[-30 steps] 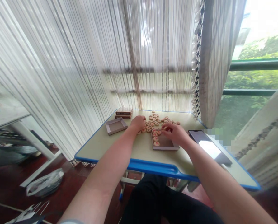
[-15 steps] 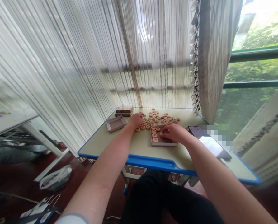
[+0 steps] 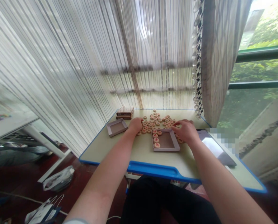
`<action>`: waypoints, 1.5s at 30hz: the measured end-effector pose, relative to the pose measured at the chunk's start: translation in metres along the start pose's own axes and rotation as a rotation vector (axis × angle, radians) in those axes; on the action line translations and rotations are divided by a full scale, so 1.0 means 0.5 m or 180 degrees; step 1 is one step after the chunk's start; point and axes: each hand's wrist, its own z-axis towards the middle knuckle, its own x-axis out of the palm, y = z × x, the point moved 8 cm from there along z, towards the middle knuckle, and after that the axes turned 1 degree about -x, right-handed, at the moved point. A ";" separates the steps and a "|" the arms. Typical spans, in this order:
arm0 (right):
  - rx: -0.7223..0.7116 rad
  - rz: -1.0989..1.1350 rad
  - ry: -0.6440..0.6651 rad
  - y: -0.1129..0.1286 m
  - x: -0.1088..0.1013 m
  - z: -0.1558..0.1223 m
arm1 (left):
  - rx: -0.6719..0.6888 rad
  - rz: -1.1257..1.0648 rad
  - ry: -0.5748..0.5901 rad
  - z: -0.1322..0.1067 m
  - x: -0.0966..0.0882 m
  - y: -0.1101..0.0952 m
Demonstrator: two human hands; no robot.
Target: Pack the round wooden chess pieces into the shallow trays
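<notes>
Round wooden xiangqi pieces (image 3: 150,124) lie in a loose heap at the middle of the table. At the heap's left edge, my left hand (image 3: 136,125) rests with curled fingers; what is under its fingertips is hidden. My right hand (image 3: 186,130) is beyond the right side of a shallow open box (image 3: 177,146). Its thumb and forefinger meet in a pinch at the heap's right part, on what looks like a piece, mostly covered. Inside the box, several pieces with red characters (image 3: 156,140) line the left wall. More pieces (image 3: 180,140) lie beneath my right hand.
A second shallow tray-like box (image 3: 117,127) sits to the left, with stacked boxes (image 3: 125,112) behind it. At the right lies a dark tablet-like device (image 3: 217,149). The table (image 3: 110,149) has a blue rim; curtains (image 3: 153,77) hang behind it.
My right hand has moved up and right, out of the box to the heap's right part. The piece at its fingertips inside the box is gone from there. My left hand stays by the heap.
</notes>
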 end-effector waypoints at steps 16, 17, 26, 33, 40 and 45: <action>0.0688 -0.0246 0.0076 -0.101 0.046 0.031 | 0.0879 0.0039 0.0764 -0.028 0.003 -0.077; 0.0670 -0.0248 0.0077 -0.099 0.046 0.032 | 0.0861 0.0012 0.0765 -0.027 0.004 -0.075; 0.0630 -0.0182 0.0101 -0.085 0.039 0.024 | 0.1043 0.0012 0.0412 -0.031 -0.001 -0.093; 0.0246 0.0029 0.0741 -0.015 0.071 0.097 | 0.0894 0.0146 0.0116 -0.035 -0.006 -0.101; -0.0171 -0.0480 0.1240 0.032 0.178 0.215 | 0.0851 0.0284 0.0076 -0.031 0.001 -0.093; -0.0025 -0.0568 0.1345 0.021 0.212 0.242 | 0.0894 0.0248 0.0013 -0.030 0.001 -0.091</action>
